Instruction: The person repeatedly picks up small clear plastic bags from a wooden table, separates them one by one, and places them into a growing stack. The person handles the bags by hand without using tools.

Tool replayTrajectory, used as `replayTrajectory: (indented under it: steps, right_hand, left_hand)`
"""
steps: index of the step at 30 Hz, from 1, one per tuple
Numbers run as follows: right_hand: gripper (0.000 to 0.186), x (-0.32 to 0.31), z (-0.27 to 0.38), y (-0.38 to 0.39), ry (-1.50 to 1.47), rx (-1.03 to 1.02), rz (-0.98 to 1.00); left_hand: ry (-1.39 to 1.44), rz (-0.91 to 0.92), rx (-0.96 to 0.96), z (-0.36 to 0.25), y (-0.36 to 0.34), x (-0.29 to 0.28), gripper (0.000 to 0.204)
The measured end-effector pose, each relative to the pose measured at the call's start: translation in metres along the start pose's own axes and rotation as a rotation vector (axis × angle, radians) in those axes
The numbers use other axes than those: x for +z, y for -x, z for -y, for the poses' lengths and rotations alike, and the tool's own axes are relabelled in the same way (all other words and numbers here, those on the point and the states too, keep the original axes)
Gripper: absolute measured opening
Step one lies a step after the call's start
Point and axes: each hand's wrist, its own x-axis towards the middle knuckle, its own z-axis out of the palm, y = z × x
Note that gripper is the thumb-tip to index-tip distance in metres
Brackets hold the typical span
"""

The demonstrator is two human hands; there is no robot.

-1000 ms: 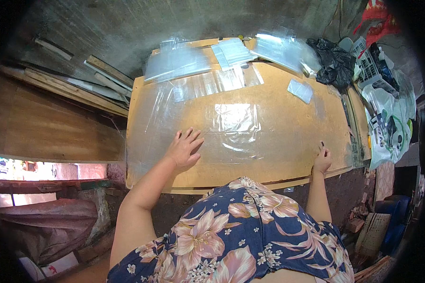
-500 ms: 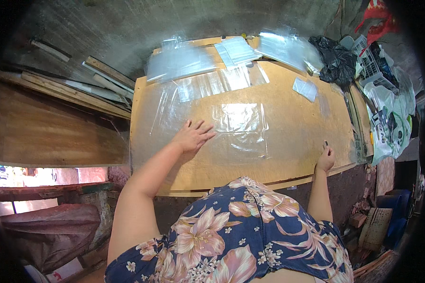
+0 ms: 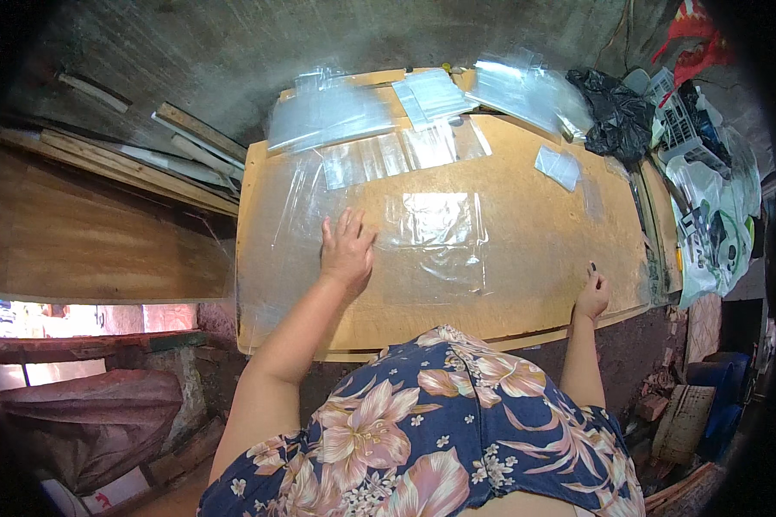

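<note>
A wide sheet of clear plastic film (image 3: 297, 202) lies on the tan wooden board (image 3: 543, 233), glossy and creased. My left hand (image 3: 347, 252) rests on it with the fingers spread. Just right of that hand is a shiny clear plastic bag (image 3: 440, 258), flat with wrinkled edges. Over the board's right part, my right hand (image 3: 591, 300) is closed, and a small dark object (image 3: 592, 269) sticks up from its fingertips; its kind is too small to make out.
Clear bags lie in stacks (image 3: 332, 116) along the far edge, with a crinkled strip (image 3: 362, 162) nearer. A small folded plastic piece (image 3: 558, 166) lies at the right. Beyond are a black bag (image 3: 616, 112), a grey plastic crate (image 3: 677, 129) and white bags (image 3: 707, 215). Planks (image 3: 103, 164) lean at the left.
My left hand has turned so its fingers point away from me rather than to the right, staying over the plastic. My right hand has shifted very slightly, still holding the small dark object.
</note>
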Motion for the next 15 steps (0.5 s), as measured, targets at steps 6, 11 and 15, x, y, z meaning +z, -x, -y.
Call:
replayTrajectory:
  steps: [6, 11, 15]
  right_hand:
    - [0.021, -0.002, 0.003, 0.0, -0.017, -0.008, -0.002]
    - [0.02, -0.004, 0.019, 0.002, -0.06, 0.054, -0.008]
    - [0.017, 0.007, 0.066, 0.015, -0.24, 0.052, 0.092]
  left_hand:
    - [0.098, 0.122, -0.043, -0.003, 0.014, 0.018, 0.052]
    - [0.117, 0.151, -0.208, -0.022, 0.024, 0.025, 0.056]
    - [0.127, 0.165, -0.251, -0.028, 0.027, 0.023, 0.056]
